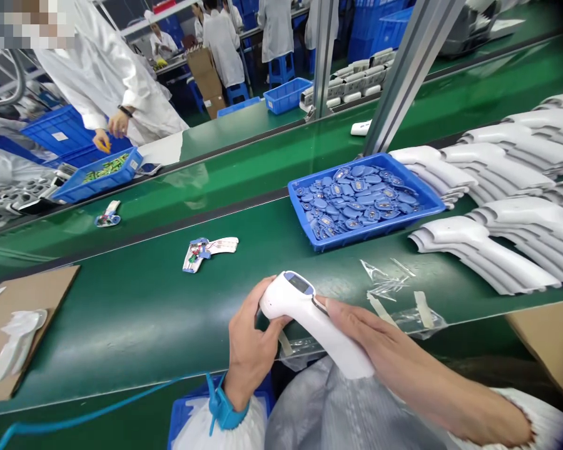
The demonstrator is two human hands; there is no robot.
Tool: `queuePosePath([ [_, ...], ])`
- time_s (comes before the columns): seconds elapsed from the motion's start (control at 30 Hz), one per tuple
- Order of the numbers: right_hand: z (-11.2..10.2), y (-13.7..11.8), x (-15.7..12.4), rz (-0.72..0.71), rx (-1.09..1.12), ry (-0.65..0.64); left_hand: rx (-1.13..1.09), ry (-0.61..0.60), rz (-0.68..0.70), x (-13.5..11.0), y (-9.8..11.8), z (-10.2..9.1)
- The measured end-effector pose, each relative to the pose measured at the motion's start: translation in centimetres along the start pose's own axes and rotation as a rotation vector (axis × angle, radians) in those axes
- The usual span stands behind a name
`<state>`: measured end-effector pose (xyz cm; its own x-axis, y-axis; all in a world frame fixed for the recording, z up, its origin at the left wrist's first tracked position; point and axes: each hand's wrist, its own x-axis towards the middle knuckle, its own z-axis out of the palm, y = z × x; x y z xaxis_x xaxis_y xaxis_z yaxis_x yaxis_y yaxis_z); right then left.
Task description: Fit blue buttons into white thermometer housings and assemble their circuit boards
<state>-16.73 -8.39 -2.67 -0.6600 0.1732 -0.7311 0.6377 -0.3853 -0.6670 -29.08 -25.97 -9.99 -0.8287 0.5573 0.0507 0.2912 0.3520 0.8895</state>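
My left hand (252,331) grips the head of a white gun-shaped infrared thermometer (309,319), whose small dark display faces up. My right hand (361,328) lies over the handle, its fingers pressed along the side. Both hands are above the edge of a green conveyor belt (169,312). Ahead of them, a partly assembled circuit board with coloured wires (199,253) lies on the belt. Beyond it sits a blue tray (319,234) heaped with blue oval parts. Stacked white thermometer housings (488,250) fill the right side.
Torn clear plastic film and tape (385,281) lie near my right hand. A cardboard sheet (19,325) holds white pieces at left. Across the belt, a co-worker's hands (107,132) work near a blue crate of green parts (98,175). Metal posts (403,81) rise behind.
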Motion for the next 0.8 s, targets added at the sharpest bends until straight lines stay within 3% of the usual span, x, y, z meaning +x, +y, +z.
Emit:
queuePosePath([
  [0.17, -0.5, 0.3, 0.6, -0.264, -0.16, -0.215, -0.066, -0.103, -0.037, 0.4, 0.6, -0.6],
  [0.27, -1.8, 1.3, 1.8, -0.392, -0.431, -0.225, -0.119, -0.215, -0.075, 0.7, 1.1, -1.0],
  [0.33, -2.4, 1.8, 2.7, -0.515, -0.56, -0.198, -0.085, -0.213, -0.128, 0.9, 1.5, -1.0],
  [0.47, -1.6, 1.4, 4.3, -0.685, -0.5, -0.047, -0.049, -0.197, -0.196, 1.1, 2.6, -0.5],
  [0.63, 1.6, -0.2, 4.6, -0.88, -0.535, 0.141, -0.085, -0.263, -0.087, 1.3, 4.2, -0.3],
  [0.7, 2.7, -0.5, 4.7, -0.966, -0.563, 0.296, -0.054, -0.287, -0.082, 1.3, 4.7, -0.3],
  [0.8, 3.9, -0.7, 5.2, -1.134, -0.682, 0.543, 0.013, -0.427, -0.029, 1.2, 5.2, 0.3],
])
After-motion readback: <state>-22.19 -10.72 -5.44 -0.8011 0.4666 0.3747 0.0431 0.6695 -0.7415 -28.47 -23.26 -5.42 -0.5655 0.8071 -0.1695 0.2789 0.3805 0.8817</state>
